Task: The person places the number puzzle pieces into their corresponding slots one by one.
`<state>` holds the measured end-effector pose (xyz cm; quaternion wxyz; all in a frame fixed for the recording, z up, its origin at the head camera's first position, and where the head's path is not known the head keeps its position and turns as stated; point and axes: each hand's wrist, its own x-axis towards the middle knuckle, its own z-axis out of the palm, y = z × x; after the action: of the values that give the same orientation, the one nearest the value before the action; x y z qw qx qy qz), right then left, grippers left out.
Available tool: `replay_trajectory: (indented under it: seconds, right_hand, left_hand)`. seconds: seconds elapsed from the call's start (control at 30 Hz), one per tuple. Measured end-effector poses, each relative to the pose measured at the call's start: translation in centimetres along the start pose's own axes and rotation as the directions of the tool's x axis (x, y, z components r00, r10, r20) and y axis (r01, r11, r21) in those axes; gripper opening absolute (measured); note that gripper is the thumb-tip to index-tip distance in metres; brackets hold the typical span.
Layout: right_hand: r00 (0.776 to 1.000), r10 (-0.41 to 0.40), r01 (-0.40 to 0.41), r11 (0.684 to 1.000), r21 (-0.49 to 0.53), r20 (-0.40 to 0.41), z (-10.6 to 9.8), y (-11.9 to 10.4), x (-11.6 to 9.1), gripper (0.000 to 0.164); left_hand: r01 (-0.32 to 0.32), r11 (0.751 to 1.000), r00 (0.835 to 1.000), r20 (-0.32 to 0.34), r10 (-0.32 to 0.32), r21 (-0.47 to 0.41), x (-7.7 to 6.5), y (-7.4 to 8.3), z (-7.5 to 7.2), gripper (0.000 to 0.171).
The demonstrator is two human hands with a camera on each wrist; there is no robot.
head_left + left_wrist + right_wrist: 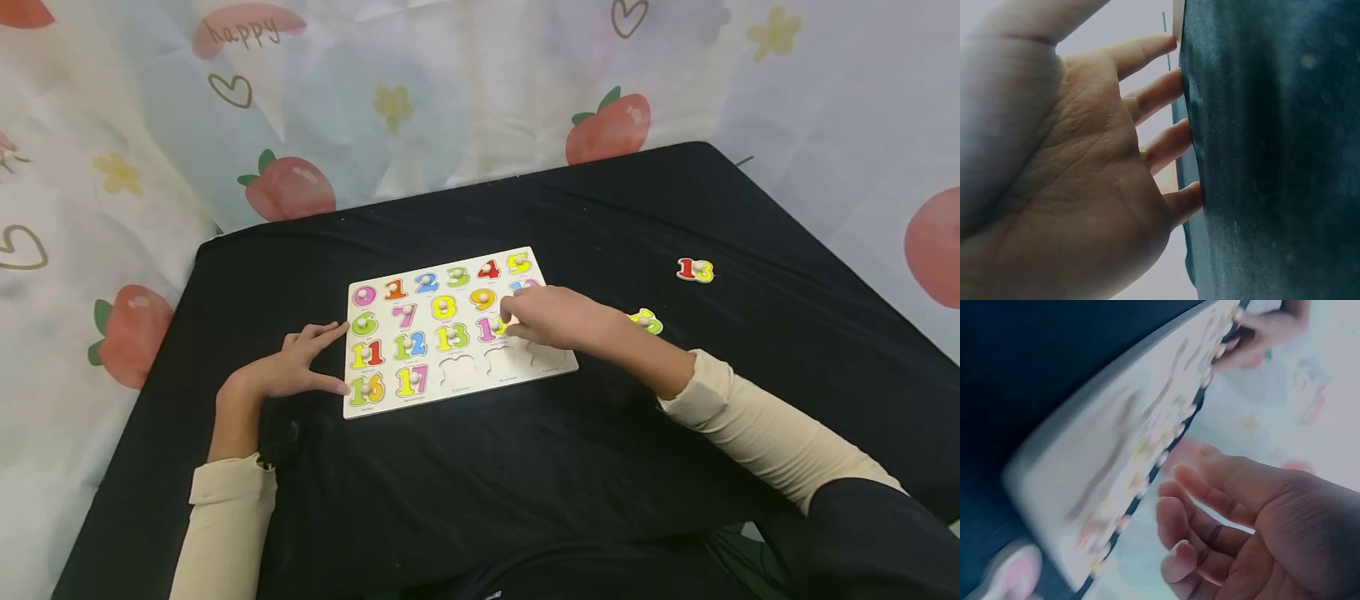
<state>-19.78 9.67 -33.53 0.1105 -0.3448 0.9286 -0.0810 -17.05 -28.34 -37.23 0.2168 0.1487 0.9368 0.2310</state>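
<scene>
A white wooden number puzzle board (pixel 390 408) lies on the black cloth, with several colourful knobbed number pieces set in it. Along its bottom row, to the right of the 17 piece (pixel 412 381), bare recesses (pixel 457 372) show. My left hand (pixel 281 367) is at the board's left edge, fingers spread and fairly straight, thumb and index fingertips right at the rim. Over the board's right side hovers my right hand (pixel 558 317), its fingertips close to the 14 piece (pixel 487 328). The right wrist view shows those fingers (pixel 1172 519) loosely bent with nothing between them.
A red-and-yellow number piece (pixel 695 270) lies on the cloth to the right. Nearer the board, a green-and-yellow piece (pixel 647 320) is partly hidden behind the right wrist. A patterned curtain (pixel 450 100) hangs behind the black-covered table (pixel 420 500).
</scene>
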Motion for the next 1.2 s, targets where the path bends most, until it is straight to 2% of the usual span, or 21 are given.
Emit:
replay_trajectory:
  seconds: [0.13, 0.3, 0.4, 0.57, 0.73, 0.87, 1.1, 1.2]
  right_hand:
    - [0.996, 0.087, -0.086, 0.995, 0.048, -0.022, -0.3, 2.4, -1.5, 0.021]
    - [0.986, 0.12, -0.112, 0.991, 0.076, -0.113, -0.6, 6.0, -3.5, 0.011]
    - [0.973, 0.17, -0.159, 0.984, 0.08, -0.156, -0.8, 8.5, -4.6, 0.009]
    - [0.948, 0.285, -0.27, 0.956, 0.113, -0.139, -1.2, 12.3, -6.5, 0.015]
    - [0.921, 0.369, -0.349, 0.925, 0.153, -0.129, -2.0, 14.1, -7.7, 0.02]
    - [0.881, 0.453, -0.43, 0.887, 0.166, -0.139, -2.1, 15.5, -8.7, 0.022]
    - [0.794, 0.585, -0.546, 0.806, 0.227, -0.166, -1.4, 17.3, -9.6, 0.023]
    - [0.773, 0.612, -0.568, 0.785, 0.248, -0.168, -1.2, 17.8, -9.9, 0.023]
  left_hand:
    - [-0.014, 1.0, 1.0, -0.002, 0.014, -0.004, -0.1, -0.1, 0.0, 0.104]
    - [0.002, 1.0, 1.0, 0.006, -0.002, 0.012, -0.5, -0.7, 0.3, 0.105]
    - [-0.005, 1.0, 1.0, 0.005, 0.005, 0.013, -0.5, -0.9, 0.4, 0.104]
    - [-0.021, 1.0, 1.0, 0.011, 0.021, -0.006, -0.2, -0.6, 0.4, 0.103]
    - [-0.013, 1.0, 1.0, 0.011, 0.013, 0.003, -0.3, -0.2, 0.1, 0.103]
    - [-0.014, 1.0, 1.0, 0.01, 0.014, -0.003, -0.2, -0.2, -0.1, 0.103]
    - [-0.013, 1.0, 1.0, 0.018, 0.013, 0.002, -0.1, -0.4, -0.1, 0.104]
    - [-0.007, 1.0, 1.0, 0.02, 0.007, 0.006, 0.0, -0.3, -0.2, 0.105]
